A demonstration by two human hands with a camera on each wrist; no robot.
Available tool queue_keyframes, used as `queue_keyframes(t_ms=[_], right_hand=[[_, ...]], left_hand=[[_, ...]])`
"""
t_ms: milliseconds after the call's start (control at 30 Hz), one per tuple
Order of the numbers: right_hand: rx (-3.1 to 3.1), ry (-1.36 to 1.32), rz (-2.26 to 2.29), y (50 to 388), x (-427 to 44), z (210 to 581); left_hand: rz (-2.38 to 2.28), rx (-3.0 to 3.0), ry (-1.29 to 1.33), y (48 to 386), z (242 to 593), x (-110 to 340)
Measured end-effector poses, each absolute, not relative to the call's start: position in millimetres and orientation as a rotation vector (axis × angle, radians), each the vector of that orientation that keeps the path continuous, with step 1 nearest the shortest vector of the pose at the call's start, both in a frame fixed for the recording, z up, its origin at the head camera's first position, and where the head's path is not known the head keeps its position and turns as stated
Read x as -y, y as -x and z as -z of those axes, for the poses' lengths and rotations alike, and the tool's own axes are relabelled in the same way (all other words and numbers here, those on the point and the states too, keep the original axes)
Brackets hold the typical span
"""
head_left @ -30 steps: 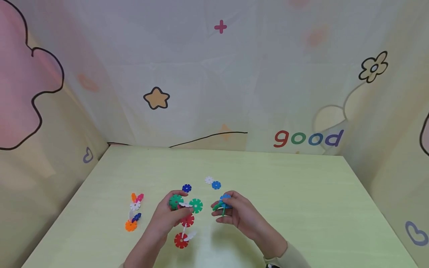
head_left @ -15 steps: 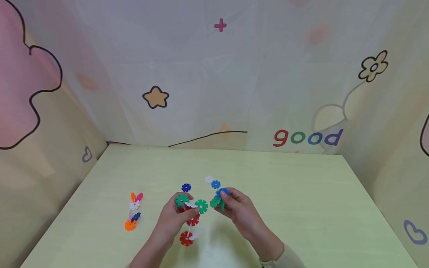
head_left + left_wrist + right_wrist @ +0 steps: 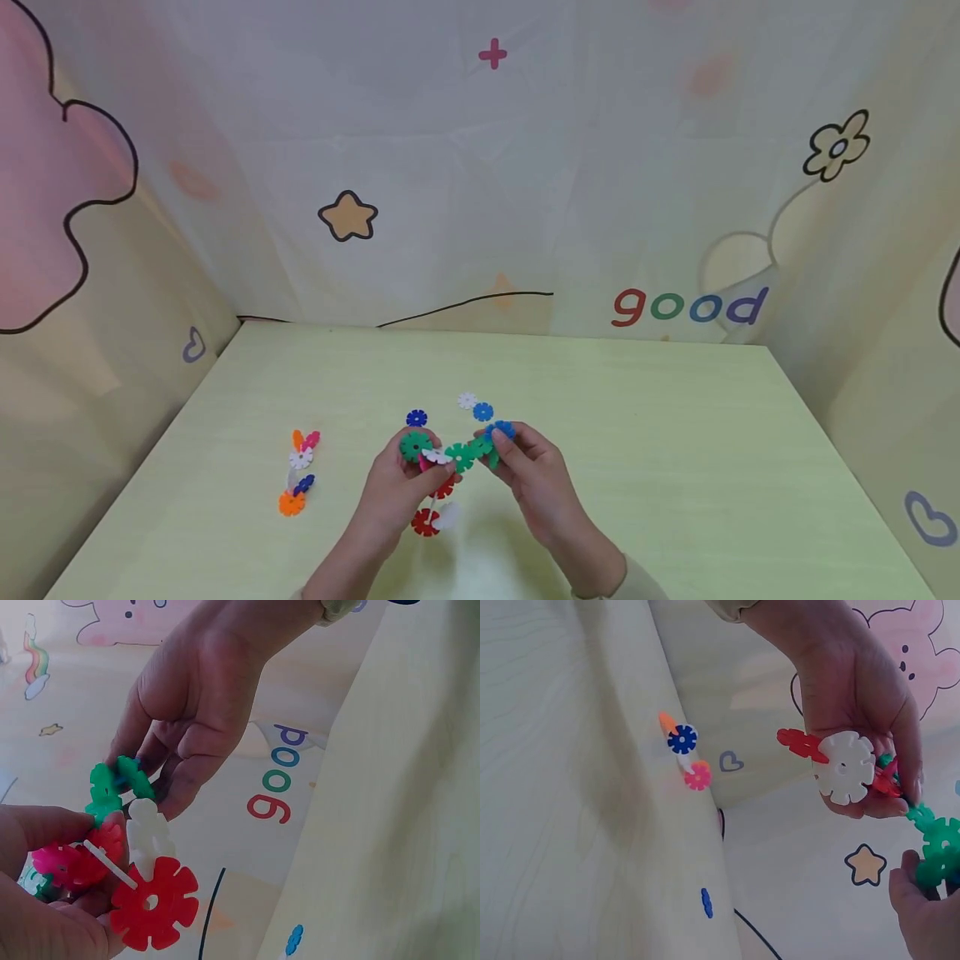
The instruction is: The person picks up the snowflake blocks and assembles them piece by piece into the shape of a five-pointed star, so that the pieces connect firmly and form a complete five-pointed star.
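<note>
My left hand (image 3: 390, 500) grips a chain of interlocking snowflake discs, thumb across its middle. The chain has a green disc (image 3: 414, 447) on the left, a white disc (image 3: 435, 456), a second green disc on the right (image 3: 459, 457), and pink and red pieces. A red disc (image 3: 169, 919) and a white disc (image 3: 844, 780) hang at its lower end. Between thumb and fingers, my right hand (image 3: 542, 492) pinches a small cluster of a blue disc (image 3: 501, 429) and green discs (image 3: 481, 449). The two groups meet at their green edges; whether the slots interlock, I cannot tell.
On the table's left lies a joined group of discs, with an orange disc (image 3: 292, 504), a white disc (image 3: 301, 459) and dark blue and pink ones. Behind the hands lie a dark blue disc (image 3: 416, 417), a white disc (image 3: 467, 401) and a lighter blue disc (image 3: 483, 412).
My left hand has moved right with its chain. My right hand has turned its blue and green cluster, and its green discs now meet the chain's right green disc.
</note>
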State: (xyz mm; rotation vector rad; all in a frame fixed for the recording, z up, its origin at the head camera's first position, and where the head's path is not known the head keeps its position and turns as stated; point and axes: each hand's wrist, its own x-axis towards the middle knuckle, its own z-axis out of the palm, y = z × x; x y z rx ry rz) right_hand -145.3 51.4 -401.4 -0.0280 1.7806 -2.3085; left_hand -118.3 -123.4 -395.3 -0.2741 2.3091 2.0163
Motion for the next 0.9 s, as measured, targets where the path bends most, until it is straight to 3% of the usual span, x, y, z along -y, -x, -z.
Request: queue_keyframes(t_ms=[333, 900], right_hand=[[-2.109, 0.202, 2.06, 148.0, -58.6, 398.1], [-2.04, 0.328, 1.917, 155.9, -67.9, 398.8]], left_hand=[[-2.015, -2.315, 0.251, 121.2, 393.1, 120.6], [-2.09, -2.183, 0.312, 123.1, 403.7, 116.7]])
